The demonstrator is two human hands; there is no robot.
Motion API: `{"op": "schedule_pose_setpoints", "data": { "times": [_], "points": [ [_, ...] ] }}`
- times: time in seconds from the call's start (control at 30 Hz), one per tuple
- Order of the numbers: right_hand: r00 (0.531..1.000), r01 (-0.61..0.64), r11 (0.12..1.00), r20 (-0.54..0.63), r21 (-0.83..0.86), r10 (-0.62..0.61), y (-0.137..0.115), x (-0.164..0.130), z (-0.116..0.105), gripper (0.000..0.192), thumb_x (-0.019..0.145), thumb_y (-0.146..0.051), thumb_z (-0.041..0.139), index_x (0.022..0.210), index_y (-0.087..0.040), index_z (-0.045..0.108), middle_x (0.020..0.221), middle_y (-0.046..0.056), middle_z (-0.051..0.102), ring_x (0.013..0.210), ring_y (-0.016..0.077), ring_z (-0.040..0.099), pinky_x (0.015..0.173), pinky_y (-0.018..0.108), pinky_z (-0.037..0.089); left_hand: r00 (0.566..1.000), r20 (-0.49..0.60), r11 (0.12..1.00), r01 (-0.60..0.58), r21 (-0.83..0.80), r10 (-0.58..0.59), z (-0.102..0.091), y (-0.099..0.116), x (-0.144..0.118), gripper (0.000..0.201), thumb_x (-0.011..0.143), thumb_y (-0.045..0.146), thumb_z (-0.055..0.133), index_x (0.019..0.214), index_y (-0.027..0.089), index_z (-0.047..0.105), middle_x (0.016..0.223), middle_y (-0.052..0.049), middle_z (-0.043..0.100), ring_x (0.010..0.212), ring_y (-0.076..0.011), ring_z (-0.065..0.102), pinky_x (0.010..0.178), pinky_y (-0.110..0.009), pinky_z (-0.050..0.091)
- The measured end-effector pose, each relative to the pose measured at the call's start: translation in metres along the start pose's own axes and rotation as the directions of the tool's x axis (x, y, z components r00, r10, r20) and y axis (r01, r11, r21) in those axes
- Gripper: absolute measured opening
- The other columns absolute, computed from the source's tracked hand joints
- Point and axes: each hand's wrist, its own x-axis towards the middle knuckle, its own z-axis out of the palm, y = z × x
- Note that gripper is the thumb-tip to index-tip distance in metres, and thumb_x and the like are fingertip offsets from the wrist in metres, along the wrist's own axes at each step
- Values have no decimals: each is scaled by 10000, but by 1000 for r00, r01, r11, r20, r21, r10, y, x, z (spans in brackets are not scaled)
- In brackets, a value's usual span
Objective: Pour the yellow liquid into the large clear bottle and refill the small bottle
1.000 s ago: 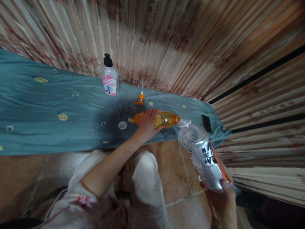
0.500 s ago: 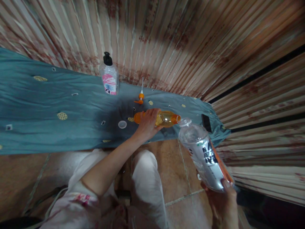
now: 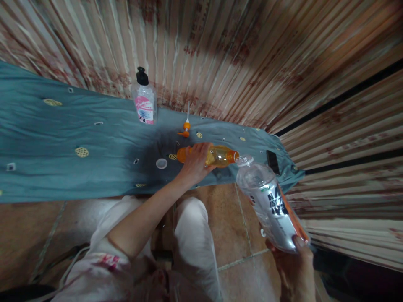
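My left hand is wrapped round an orange-tinted see-through bottle, held on its side with its uncapped mouth to the right. My right hand grips the lower end of a larger clear plastic bottle with a silver and orange label. That bottle leans up to the left, and its open mouth is right at the orange bottle's mouth; whether the rims touch I cannot tell. Beyond my left hand lies an orange pump top with a pale tube. A small round translucent cap rests left of the orange bottle.
A clear pump bottle with a black top and pink label stands at the back. A dark phone lies at the right end of the teal cloth. Pleated curtains hang behind and to the right. Below are my knees and a tiled floor.
Almost nothing differs. Both hands keep their holds, and the two bottle mouths stay together; the view has shifted very slightly.
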Motion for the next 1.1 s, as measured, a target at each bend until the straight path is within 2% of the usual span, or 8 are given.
{"op": "schedule_pose_setpoints", "data": {
  "times": [0.17,0.3,0.5,0.67,0.83,1.1],
  "points": [
    [1000,-4,1000,13,15,3,2,5,-7,600,657,-452,823,1211,-253,710,1057,67,746,757,241,682,422,270,507,1000,18,1000,2,-12,-2,-2,0,0,624,769,253,836,1302,186,520,1328,-169,654,1251,-360,605,1040,-582,439],
    [1000,-11,999,-28,33,12,4,5,-9,551,640,-435,841,1152,-264,729,1034,48,743,745,237,682,422,272,511,1000,-8,1000,5,-18,-5,-2,1,0,600,770,253,833,1289,207,537,1309,-145,664,1249,-345,607,1054,-570,434],
    [1000,-15,1000,-11,8,15,4,4,-11,609,655,-462,824,1214,-248,715,1029,54,735,750,230,674,431,275,509,998,39,999,47,-5,-46,-5,6,1,638,752,207,850,1312,157,549,1322,-170,657,1275,-353,599,1071,-568,429],
    [1000,-13,1000,-2,7,13,5,6,-12,692,644,-470,822,1281,-237,691,1065,75,734,768,253,680,422,294,499,998,35,999,45,-11,-45,-5,6,1,642,753,211,854,1314,166,545,1325,-166,656,1272,-347,599,1072,-570,425],
    [999,-22,1000,-27,5,22,4,5,-12,642,623,-466,836,1213,-243,715,1024,68,728,754,251,670,421,286,496,998,35,999,46,3,-46,-5,6,1,640,755,211,846,1318,156,546,1314,-168,655,1273,-351,598,1070,-561,422],
    [999,-35,999,5,-11,35,6,8,-14,666,634,-482,813,1246,-247,695,1035,89,739,771,273,685,430,300,499,999,19,999,29,-20,-28,-4,5,1,613,759,217,834,1296,185,539,1315,-156,659,1261,-349,600,1057,-573,425]
  ]
}}
